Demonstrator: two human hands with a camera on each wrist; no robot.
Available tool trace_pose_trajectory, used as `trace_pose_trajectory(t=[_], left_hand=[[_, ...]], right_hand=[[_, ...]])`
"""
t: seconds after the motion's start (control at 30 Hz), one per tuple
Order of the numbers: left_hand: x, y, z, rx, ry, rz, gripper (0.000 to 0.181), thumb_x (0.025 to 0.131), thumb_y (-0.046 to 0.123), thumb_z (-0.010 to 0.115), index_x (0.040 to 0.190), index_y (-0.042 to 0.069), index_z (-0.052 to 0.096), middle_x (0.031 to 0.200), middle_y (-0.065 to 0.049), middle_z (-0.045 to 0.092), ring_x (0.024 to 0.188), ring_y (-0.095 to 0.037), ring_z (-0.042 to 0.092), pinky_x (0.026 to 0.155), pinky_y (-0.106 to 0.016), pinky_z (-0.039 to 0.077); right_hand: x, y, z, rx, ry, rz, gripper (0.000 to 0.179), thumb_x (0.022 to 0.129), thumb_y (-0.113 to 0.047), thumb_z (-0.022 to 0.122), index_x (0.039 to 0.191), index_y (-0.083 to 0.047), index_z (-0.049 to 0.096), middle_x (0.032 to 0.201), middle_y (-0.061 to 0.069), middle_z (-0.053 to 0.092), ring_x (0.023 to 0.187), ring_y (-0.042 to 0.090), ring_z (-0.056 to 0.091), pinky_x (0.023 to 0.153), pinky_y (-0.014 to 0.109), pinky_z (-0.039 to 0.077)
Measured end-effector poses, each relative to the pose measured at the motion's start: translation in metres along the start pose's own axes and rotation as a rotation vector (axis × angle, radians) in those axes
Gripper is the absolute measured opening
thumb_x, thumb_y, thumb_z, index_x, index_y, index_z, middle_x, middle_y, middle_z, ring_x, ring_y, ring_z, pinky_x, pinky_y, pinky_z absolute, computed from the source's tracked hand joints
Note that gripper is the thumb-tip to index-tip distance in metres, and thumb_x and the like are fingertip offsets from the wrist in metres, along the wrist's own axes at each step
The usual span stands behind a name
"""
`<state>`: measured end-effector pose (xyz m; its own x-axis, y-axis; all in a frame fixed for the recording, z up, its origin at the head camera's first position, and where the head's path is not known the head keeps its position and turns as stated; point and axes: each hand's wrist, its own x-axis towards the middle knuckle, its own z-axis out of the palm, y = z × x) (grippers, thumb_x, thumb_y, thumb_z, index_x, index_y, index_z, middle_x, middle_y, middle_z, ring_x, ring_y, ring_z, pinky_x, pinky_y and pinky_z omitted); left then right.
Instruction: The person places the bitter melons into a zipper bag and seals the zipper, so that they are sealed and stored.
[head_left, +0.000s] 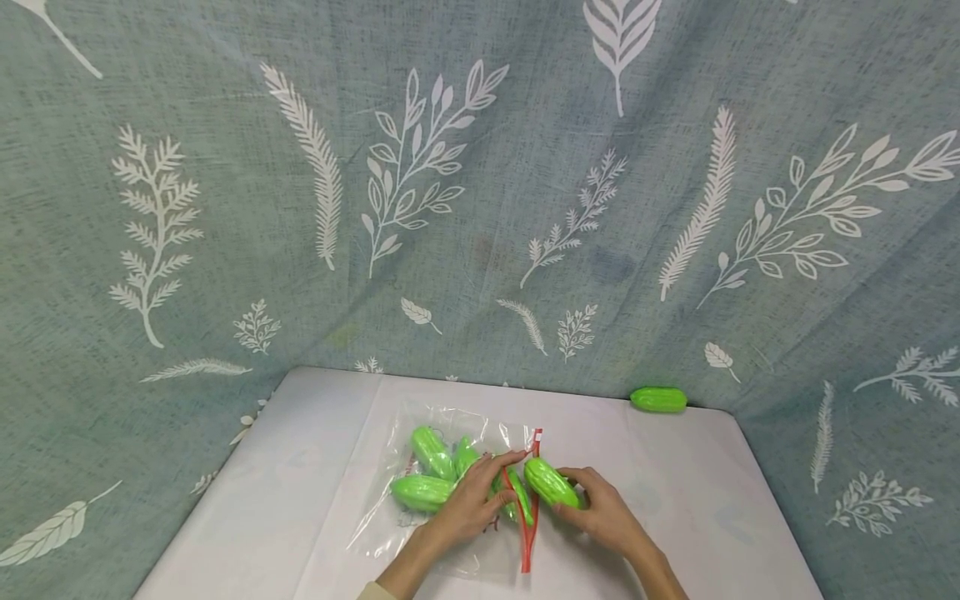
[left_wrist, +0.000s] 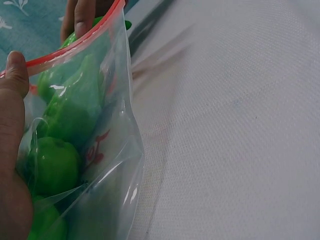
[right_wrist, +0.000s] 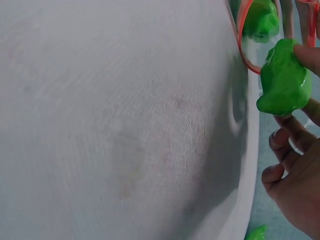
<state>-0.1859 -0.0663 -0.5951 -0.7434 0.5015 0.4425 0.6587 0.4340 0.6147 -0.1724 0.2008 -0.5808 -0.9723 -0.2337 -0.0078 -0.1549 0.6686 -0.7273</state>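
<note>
A clear zip bag with a red-edged mouth lies on the table, several glossy green toy cucumbers inside it. My left hand holds the bag's mouth apart; in the left wrist view its thumb lies at the red rim. Just right of that mouth, my right hand grips another toy cucumber between thumb and fingers. The right wrist view shows this cucumber tilted, close beside the red rim. Part of the bag's contents is hidden behind my left hand.
One more green cucumber lies at the table's back right edge. The white-covered table is bordered by a blue-grey leaf-patterned cloth at the back and both sides.
</note>
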Motion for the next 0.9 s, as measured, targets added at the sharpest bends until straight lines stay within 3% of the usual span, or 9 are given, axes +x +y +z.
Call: trace_pose_trajectory(t=[0.4, 0.9], left_hand=[[-0.0004, -0.0023, 0.0016, 0.018, 0.007, 0.019, 0.065, 0.096, 0.052, 0.050, 0.152, 0.019, 0.043, 0.152, 0.007, 0.050, 0.139, -0.021, 0.048, 0.118, -0.058, 0.030], [-0.0007, -0.0006, 0.0003, 0.015, -0.005, 0.007, 0.065, 0.096, 0.051, 0.051, 0.153, 0.021, 0.042, 0.153, 0.008, 0.049, 0.141, -0.020, 0.046, 0.120, -0.058, 0.028]], right_hand=[[0.0009, -0.0062, 0.0072, -0.111, 0.001, 0.012, 0.060, 0.081, -0.057, 0.077, 0.132, -0.028, 0.064, 0.097, -0.009, 0.061, 0.083, 0.012, 0.054, 0.071, 0.033, 0.047], [0.0010, -0.0058, 0.0086, -0.106, -0.025, -0.018, 0.063, 0.084, -0.061, 0.072, 0.135, -0.026, 0.063, 0.101, -0.011, 0.063, 0.085, 0.012, 0.055, 0.069, 0.034, 0.047]])
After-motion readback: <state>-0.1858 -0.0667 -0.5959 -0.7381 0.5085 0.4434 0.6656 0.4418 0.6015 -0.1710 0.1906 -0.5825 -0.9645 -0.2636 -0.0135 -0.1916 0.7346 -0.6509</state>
